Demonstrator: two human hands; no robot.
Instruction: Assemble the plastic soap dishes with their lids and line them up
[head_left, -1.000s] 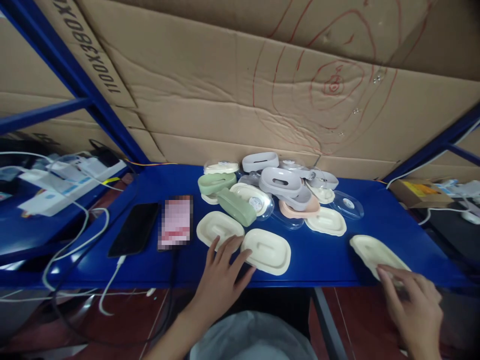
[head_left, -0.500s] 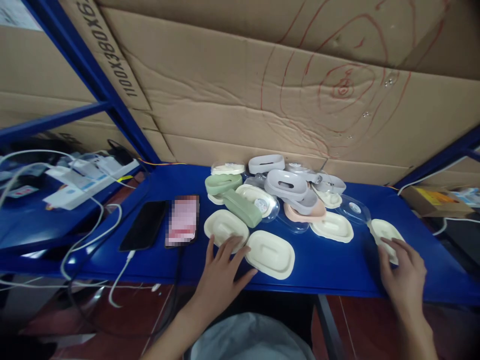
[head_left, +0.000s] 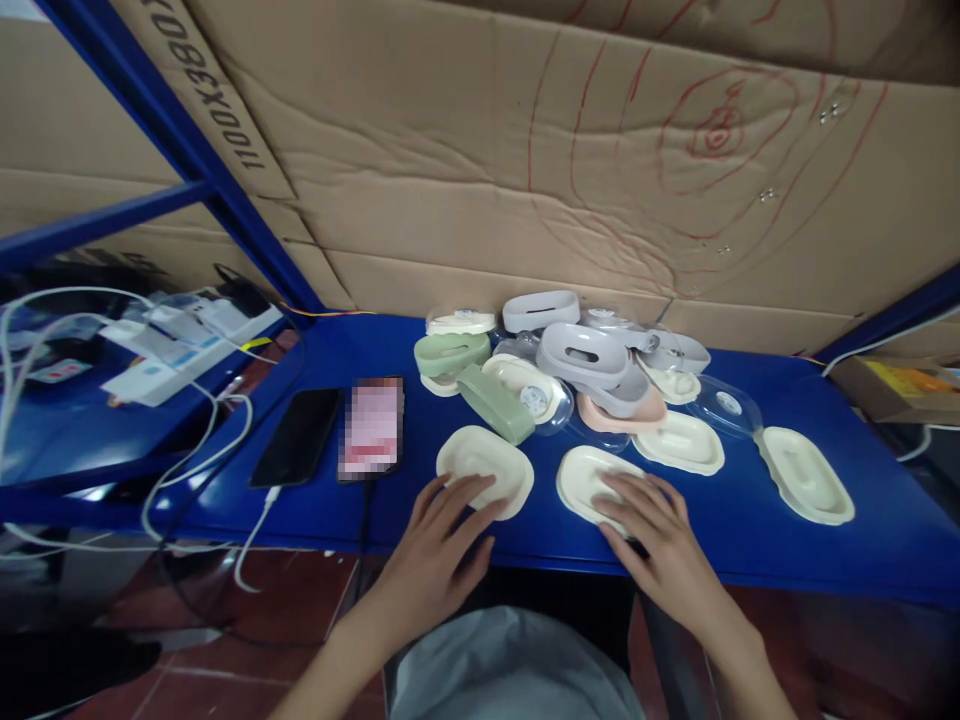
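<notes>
My left hand (head_left: 446,540) rests with spread fingers on the lower part of a cream oval tray (head_left: 487,455) near the table's front edge. Over the right side of a second cream tray (head_left: 581,480) lies my right hand (head_left: 660,530), its fingers apart. Behind them is a pile with a green piece (head_left: 499,405), another green piece (head_left: 450,352), grey slotted pieces (head_left: 581,355), a pink piece (head_left: 615,410) and clear plastic covers (head_left: 724,402). Further cream trays lie right of the pile (head_left: 682,443) and at the far right (head_left: 806,475).
Two phones, one black (head_left: 296,435) and one with a blurred screen (head_left: 371,428), lie left on the blue table (head_left: 405,510). A white power strip (head_left: 187,355) with cables sits further left. Cardboard (head_left: 420,150) stands behind; an open box (head_left: 892,390) is at right.
My right hand has moved left from the far-right tray onto the front middle tray. The two front trays are now apart, with a gap between them. The view has shifted slightly.
</notes>
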